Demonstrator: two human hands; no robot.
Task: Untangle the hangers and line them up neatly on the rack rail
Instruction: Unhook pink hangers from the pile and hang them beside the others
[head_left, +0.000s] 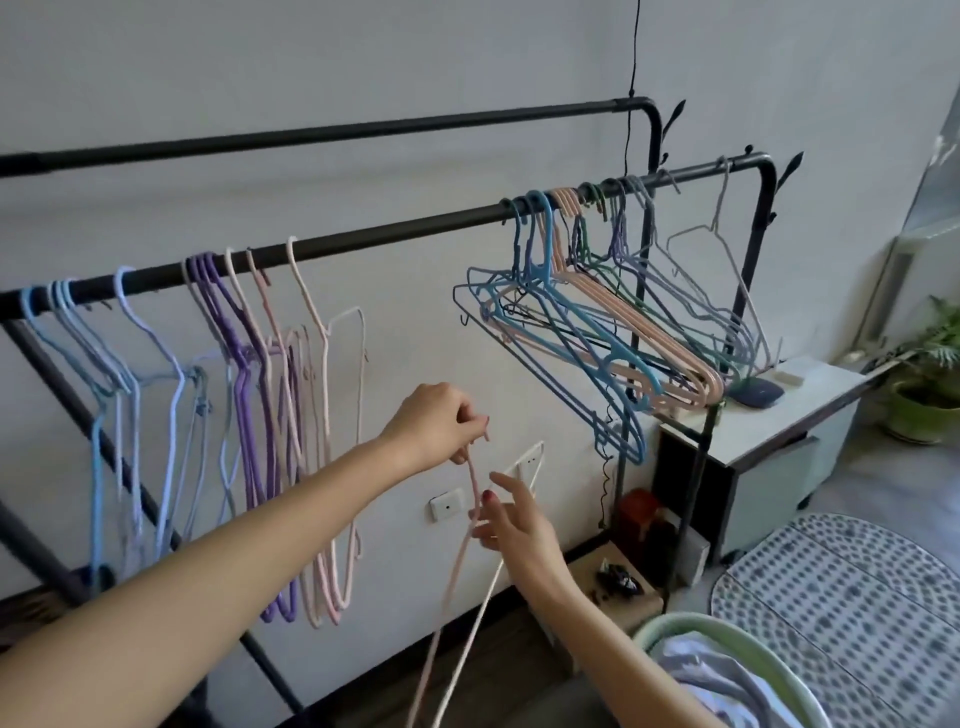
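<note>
Left hand (441, 421) pinches pink hanger (474, 488) hook; right hand (511, 525) fingers loose on its neck; lift it to the rail (389, 234), beside the sorted pinks

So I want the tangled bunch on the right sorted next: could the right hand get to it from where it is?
Probably yes. The right hand only touches the pink hanger that the left hand grips, and nothing stands between it and the tangled bunch, up and to its right.
</note>
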